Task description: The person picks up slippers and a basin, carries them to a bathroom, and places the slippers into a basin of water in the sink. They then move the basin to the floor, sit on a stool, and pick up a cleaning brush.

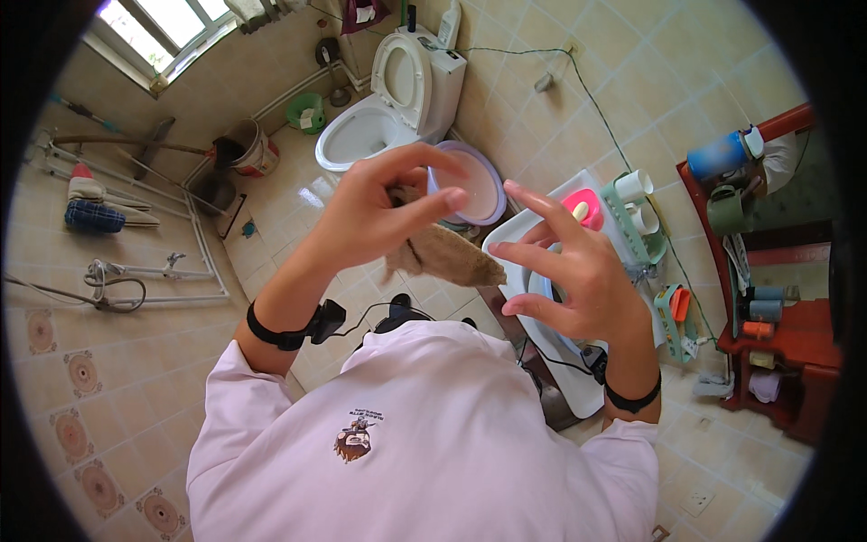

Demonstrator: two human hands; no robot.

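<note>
My left hand (379,210) is raised before me with its thumb and index finger spread. A brown plush cloth (460,257) hangs beneath it and appears gripped by the lower fingers, which are mostly hidden. The cloth's free end slants toward the white washbasin (576,389). Over the basin, my right hand (576,271) is spread with nothing in it, apart from the cloth. A pink soap dish (590,198) with a pale bar of soap (580,212) rests at the washbasin's far end. Beyond my hands stands a lavender-rimmed plastic basin (500,203).
A toilet (359,135) with its lid raised stands ahead. Along the right wall are a green rack (630,227) with white cups and a red shelf unit (802,332). At the left, a bucket (261,159) stands near the pipes (200,237). A green cable (596,101) runs along the wall.
</note>
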